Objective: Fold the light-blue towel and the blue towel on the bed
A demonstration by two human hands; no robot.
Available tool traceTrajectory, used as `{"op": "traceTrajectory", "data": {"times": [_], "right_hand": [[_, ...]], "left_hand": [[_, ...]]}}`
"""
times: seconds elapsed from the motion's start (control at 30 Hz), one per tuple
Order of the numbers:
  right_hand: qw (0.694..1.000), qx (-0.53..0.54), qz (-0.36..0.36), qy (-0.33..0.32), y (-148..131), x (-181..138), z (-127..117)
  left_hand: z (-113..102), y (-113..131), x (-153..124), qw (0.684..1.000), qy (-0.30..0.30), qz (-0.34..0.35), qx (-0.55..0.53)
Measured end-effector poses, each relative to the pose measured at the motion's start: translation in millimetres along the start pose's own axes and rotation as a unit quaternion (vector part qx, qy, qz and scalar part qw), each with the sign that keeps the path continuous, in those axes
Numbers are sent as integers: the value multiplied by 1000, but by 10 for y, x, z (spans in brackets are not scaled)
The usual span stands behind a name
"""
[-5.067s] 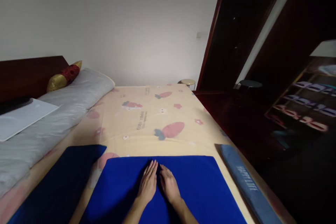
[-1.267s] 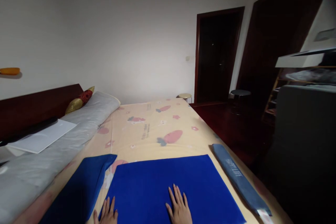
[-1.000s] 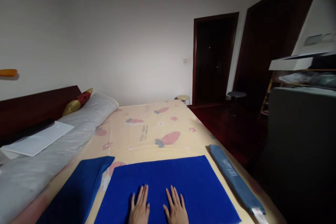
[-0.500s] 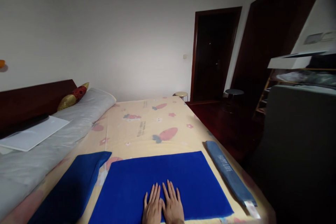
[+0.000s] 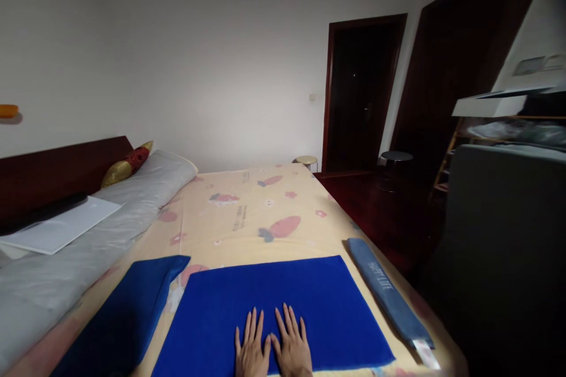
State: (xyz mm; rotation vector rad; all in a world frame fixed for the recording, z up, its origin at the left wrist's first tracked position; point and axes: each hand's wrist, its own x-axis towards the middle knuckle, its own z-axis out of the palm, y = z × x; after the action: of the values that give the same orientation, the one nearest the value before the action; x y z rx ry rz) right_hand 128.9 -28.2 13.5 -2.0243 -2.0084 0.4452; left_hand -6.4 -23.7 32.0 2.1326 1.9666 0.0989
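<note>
A bright blue cloth [image 5: 274, 300] lies spread flat on the bed near its front edge. My left hand [image 5: 251, 350] and my right hand [image 5: 290, 344] rest palm down on it, side by side, fingers stretched out and holding nothing. To the left lies a darker blue folded cloth [image 5: 124, 315]. Along the bed's right edge sits a grey-blue rolled towel [image 5: 387, 291] with white lettering.
The bed sheet [image 5: 256, 218] is pale yellow with a carrot print. A grey pillow [image 5: 88, 241] carries a white sheet of board [image 5: 57, 230]; a gold and red cushion [image 5: 126, 162] lies by the headboard. Stools [image 5: 395, 158], a dark doorway [image 5: 358, 91] and a grey chair back [image 5: 504, 247] stand on the right.
My hands came together from apart on the blue cloth and now lie slightly spread side by side. The view shifted a little.
</note>
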Motion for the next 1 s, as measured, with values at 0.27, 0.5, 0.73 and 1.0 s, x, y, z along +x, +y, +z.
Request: {"op": "traceTrajectory", "data": {"times": [0.27, 0.5, 0.73, 1.0], "right_hand": [[999, -15, 14, 36, 206, 18, 69], [995, -48, 52, 73, 535, -30, -96], [980, -126, 110, 110, 1048, -117, -178], [959, -179, 171, 140, 1617, -259, -272]], "left_hand": [[-44, -255, -36, 1000, -6, -21, 13], [-154, -595, -114, 998, 10, -50, 44], [-291, -824, -172, 990, 12, -128, 54], [-102, -1468, -229, 968, 137, -204, 43]]}}
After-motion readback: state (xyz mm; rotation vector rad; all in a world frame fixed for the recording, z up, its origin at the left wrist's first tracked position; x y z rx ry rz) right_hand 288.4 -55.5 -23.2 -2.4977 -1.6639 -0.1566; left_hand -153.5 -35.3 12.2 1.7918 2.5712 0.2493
